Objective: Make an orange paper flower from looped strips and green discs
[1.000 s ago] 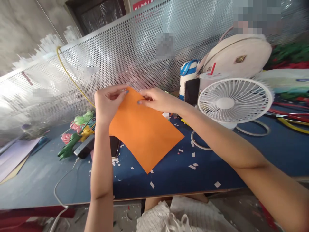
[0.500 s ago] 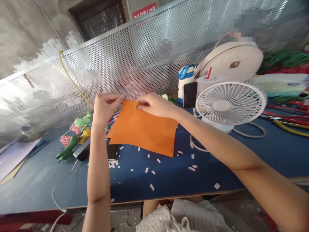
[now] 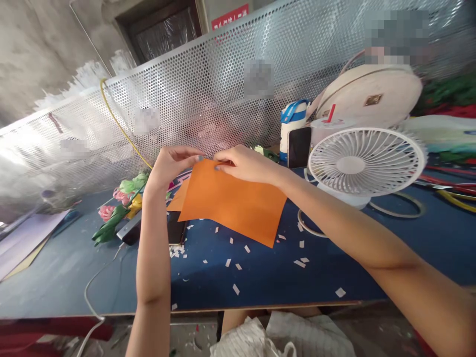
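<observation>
A sheet of orange paper (image 3: 234, 203) hangs from my two hands above the blue table, its lower edge tilted down to the right. My left hand (image 3: 177, 162) pinches the sheet at its upper left corner, thumb and fingers together. Along the top edge, a little to the right, my right hand (image 3: 240, 162) grips the paper between thumb and curled fingers. Another piece of orange paper (image 3: 179, 196) shows behind the sheet's left side. Below it lies a dark phone (image 3: 176, 229), partly covered.
White paper scraps (image 3: 236, 289) are strewn over the table (image 3: 260, 287). Right of my hands stand a white fan (image 3: 366, 161), an upright phone (image 3: 299, 147), a blue-and-white bottle (image 3: 292, 129) and a cream bag (image 3: 375, 94). Craft flowers (image 3: 121, 208) lie left. A perforated metal screen (image 3: 178, 94) closes the back.
The view has shifted slightly, so everything sits a little further right. The left hand's fingertips are somewhat nearer the right hand on the paper's top edge. Both hands keep their hold.
</observation>
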Motion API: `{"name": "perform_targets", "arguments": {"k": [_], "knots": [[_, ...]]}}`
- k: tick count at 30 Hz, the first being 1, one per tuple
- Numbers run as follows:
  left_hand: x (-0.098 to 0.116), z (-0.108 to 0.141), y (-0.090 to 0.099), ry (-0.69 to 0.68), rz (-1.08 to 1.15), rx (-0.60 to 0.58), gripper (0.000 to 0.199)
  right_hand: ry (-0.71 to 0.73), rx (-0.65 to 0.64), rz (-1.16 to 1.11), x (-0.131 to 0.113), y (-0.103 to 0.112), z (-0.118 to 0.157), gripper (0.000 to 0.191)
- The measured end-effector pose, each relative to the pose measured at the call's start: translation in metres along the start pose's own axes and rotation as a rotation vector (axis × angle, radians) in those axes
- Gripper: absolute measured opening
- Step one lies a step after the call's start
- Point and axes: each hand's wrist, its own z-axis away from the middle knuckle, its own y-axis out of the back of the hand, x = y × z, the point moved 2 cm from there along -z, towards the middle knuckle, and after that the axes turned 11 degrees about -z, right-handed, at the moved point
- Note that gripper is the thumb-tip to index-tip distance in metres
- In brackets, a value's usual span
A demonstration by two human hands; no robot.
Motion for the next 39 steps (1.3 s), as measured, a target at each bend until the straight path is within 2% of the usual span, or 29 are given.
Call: {"name": "perform_targets", "arguments": {"k": [4,7,15,22,28,33,39], "knots": [[-0.001,0.001,-0.003,0.034,-0.064,-0.035,0.011,0.023,0.003,-0.008,0.002,0.001,0.000,0.015],[0.000,0.001,-0.005,0.042,-0.099,0.030,0.007,0.038,-0.010,-0.026,0.004,0.001,-0.001,0.014],[-0.002,-0.002,-0.007,-0.039,-0.156,0.179,0.004,0.051,-0.046,-0.041,0.009,0.001,-0.005,0.022],[-0.001,-0.003,-0.007,-0.033,-0.284,0.133,0.013,0.023,-0.097,-0.019,0.006,0.002,-0.003,0.022],[0.001,-0.001,-0.007,-0.055,-0.296,0.168,0.012,0.030,-0.107,-0.037,0.008,0.003,-0.003,0.017],[0.003,0.000,-0.008,-0.082,-0.255,0.248,0.008,-0.009,-0.091,-0.101,0.007,0.005,-0.003,0.020],[0.011,0.004,-0.006,-0.128,-0.305,0.332,0.006,0.044,-0.059,-0.204,0.000,0.006,-0.003,0.021]]}}
